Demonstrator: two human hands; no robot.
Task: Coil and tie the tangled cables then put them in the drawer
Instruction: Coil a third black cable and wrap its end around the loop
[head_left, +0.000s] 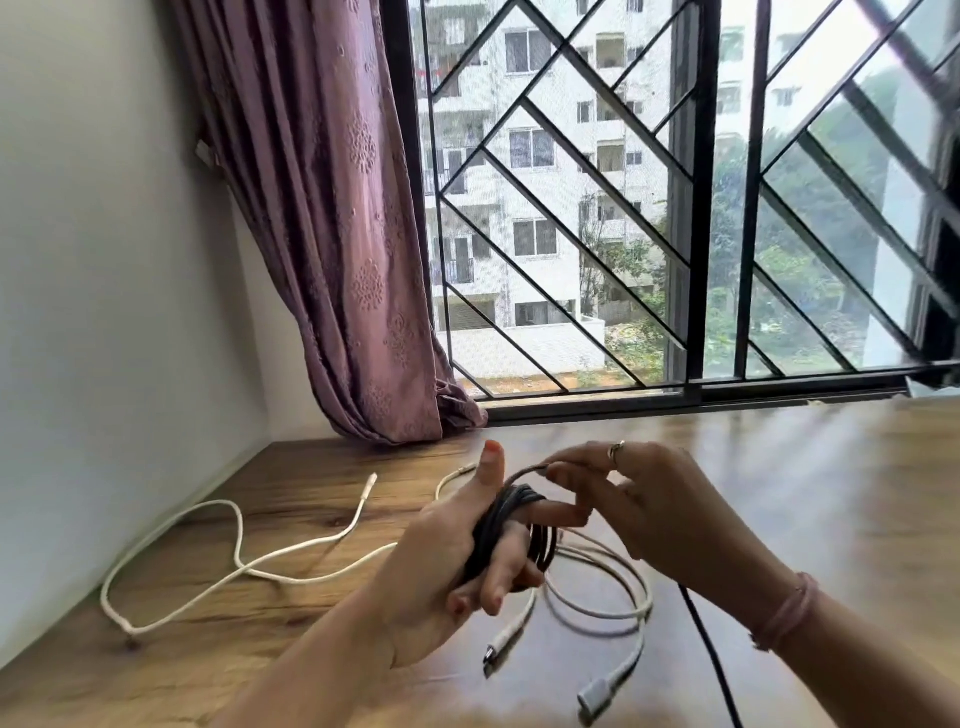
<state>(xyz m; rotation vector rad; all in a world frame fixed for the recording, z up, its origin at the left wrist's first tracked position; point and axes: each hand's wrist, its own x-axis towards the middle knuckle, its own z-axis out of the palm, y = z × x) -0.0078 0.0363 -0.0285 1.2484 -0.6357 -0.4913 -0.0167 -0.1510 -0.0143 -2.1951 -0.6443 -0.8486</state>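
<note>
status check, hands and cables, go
Left hand wrapped in black cable coil. Right hand pinching its free end. White cables loose on table. No drawer visible.

Both hands (457, 551) wind black cable (501, 525) above table (779, 493).

We've got the wound cable (498, 525) round the left hand (457, 561) at centre, right hand (654, 509) at its 3 o'clock, loose cable (234, 540) on the desk (779, 493) at 9, another cable (602, 587) under both hands, curtain (332, 234) & window (675, 208) at 12.
</note>
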